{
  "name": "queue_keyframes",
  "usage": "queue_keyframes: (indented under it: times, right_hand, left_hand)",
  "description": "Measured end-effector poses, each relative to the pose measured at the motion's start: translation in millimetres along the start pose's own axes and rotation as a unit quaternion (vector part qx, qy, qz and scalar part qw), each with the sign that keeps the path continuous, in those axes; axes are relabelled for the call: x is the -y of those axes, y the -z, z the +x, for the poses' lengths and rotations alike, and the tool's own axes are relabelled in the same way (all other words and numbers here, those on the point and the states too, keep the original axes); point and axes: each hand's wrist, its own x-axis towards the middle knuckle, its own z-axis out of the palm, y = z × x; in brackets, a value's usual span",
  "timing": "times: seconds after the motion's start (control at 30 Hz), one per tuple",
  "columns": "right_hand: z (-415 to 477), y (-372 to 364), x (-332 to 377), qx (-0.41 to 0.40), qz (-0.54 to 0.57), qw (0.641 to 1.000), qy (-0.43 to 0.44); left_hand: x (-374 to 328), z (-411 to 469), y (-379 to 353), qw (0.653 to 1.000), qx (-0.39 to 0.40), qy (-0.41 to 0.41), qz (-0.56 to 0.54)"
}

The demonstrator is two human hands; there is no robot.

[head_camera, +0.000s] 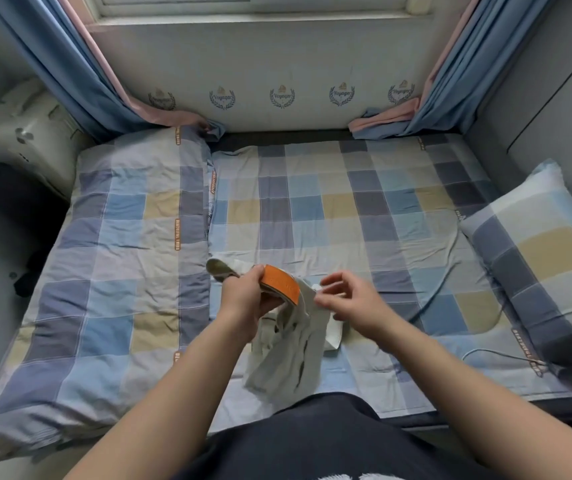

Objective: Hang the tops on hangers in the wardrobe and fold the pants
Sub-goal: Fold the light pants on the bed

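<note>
**Pale pants held up over the checked bed**

The left hand (246, 299) grips the pale pants (288, 355) at the waistband. Its fingers are curled round the cloth just beside an orange patch (281, 284), and the thumb lies along the patch's near edge. The pants hang bunched and crumpled from that grip, above the near edge of the bed and in front of the person's dark top (312, 441). One end of the waistband loops out to the left of the hand.

The right hand (346, 299) is beside the pants on their right. Its fingers are loosely curled and the fingertips are close to a small white bit of fabric at the garment's edge. Whether they pinch it or only touch it cannot be told.

Beneath the hands lies a checked sheet (346, 209) in blue, grey and beige. A folded duvet (121, 237) in the same pattern covers the left part of the bed, and a matching pillow (537, 244) lies at the right. A thin cable (485, 351) curves across the sheet near the pillow. Blue and pink curtains (69, 64) hang at both sides of the window wall. A dark heap of cloth (0, 202) sits at the far left.
</note>
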Motion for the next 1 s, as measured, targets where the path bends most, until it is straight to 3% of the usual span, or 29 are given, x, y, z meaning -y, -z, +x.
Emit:
queue_keyframes:
  times: [0.17,0.33,0.53,0.77,0.83,0.9,1.0]
  right_hand:
    - [4,-33,-39,0.039,-0.116,0.992,-0.011]
    - [21,-45,-38,-0.041,-0.191,0.981,-0.008]
    - [18,-50,-23,-0.007,-0.168,0.986,-0.008]
    - [20,-30,-22,-0.093,-0.202,0.975,0.009]
    - [23,-16,-15,-0.118,-0.18,0.976,0.038]
    - [25,-4,-5,-0.131,-0.167,0.975,0.072]
    - [25,5,10,-0.121,-0.15,0.975,0.108]
  left_hand:
    - [-6,-11,-4,0.999,0.021,0.025,-0.041]
    - [-14,-24,-9,0.996,0.051,0.028,-0.062]
    - [-15,-28,-7,0.994,0.058,0.032,-0.082]
    - [-4,-21,5,0.995,0.044,0.028,-0.079]
    - [1,-17,14,1.0,0.016,0.015,-0.011]
    - [8,-12,23,0.987,-0.015,-0.03,0.159]
    - [18,-10,26,0.905,-0.028,-0.116,0.407]
